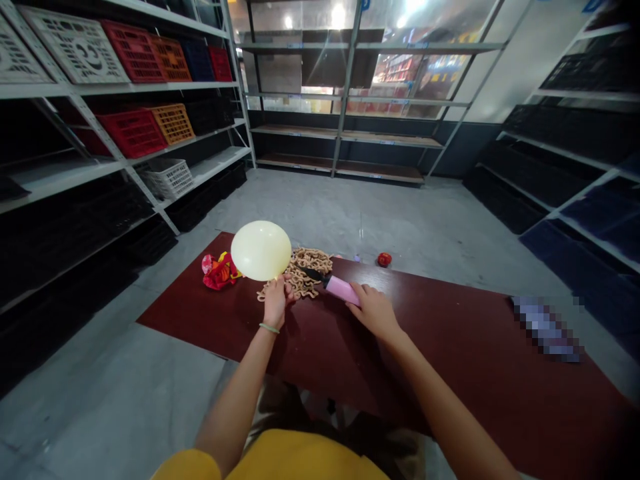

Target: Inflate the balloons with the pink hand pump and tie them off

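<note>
A pale yellow inflated balloon (261, 250) rises above my left hand (276, 299), whose fingers pinch its neck. A green band circles that wrist. My right hand (373, 305) is wrapped round the pink barrel of a balloon pump (343, 290). The pump's black nozzle points left toward the balloon's neck but sits apart from it. Behind my left hand and the nozzle lies a heap of tan, wavy cord-like pieces (313, 263). Left of the balloon is a crumpled red and yellow bundle (217, 272), partly hidden by it.
The dark red table (425, 347) spans the foreground. A small red object (384, 259) lies near its far edge. A blurred purple item (545, 330) is at the right end. Shelves with plastic crates (133, 130) stand left, and more racks (345, 137) stand behind.
</note>
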Demonstrator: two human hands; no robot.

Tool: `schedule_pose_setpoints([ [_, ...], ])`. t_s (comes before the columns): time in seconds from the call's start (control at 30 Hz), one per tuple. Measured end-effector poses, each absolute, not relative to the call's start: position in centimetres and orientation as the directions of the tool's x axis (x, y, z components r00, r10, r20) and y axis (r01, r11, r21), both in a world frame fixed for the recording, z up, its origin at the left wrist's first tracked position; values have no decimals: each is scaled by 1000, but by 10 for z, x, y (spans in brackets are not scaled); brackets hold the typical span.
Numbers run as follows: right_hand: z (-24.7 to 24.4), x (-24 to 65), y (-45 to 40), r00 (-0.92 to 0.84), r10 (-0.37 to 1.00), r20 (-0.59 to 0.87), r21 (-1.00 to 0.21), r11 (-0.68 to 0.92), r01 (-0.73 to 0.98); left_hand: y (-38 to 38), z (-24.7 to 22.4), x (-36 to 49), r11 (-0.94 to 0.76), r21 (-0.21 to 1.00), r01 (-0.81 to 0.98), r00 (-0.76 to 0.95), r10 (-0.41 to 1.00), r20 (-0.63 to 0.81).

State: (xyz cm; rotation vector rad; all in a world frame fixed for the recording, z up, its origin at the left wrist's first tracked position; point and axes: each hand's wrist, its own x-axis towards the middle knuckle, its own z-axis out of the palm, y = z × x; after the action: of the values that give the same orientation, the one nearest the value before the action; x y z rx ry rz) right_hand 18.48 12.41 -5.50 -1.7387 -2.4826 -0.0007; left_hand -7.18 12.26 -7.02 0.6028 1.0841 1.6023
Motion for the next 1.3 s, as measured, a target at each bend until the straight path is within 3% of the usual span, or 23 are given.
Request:
schedule_pose_setpoints([
  [0.23, -73, 172, 130, -377, 922, 87, -56, 383, 922, 114, -71, -70, -21, 932, -361, -203, 978, -57],
  [0.6, -69, 178, 132, -406, 907, 111, -118, 418, 901, 113, -71, -53, 65, 950, -306, -71, 993, -90],
  [0.77, -53, 193, 128, -415, 861, 295, -126, 466, 876, 110, -57, -53, 142, 961, -237, 39, 990, -136],
  [0.9, -10, 200, 115, -474, 739, 478, -44, 559, 828, 108, -38, -51, 210, 964, -166, 196, 965, -176],
  [1.07, 44, 185, 98, -734, 564, 378, 181, 733, 656, 102, -14, -26, 254, 966, -46, 416, 884, -213],
  [1.3, 52, 179, 106, -822, 515, 244, 155, 816, 557, 94, 3, -2, 303, 949, 83, 547, 782, -298],
])
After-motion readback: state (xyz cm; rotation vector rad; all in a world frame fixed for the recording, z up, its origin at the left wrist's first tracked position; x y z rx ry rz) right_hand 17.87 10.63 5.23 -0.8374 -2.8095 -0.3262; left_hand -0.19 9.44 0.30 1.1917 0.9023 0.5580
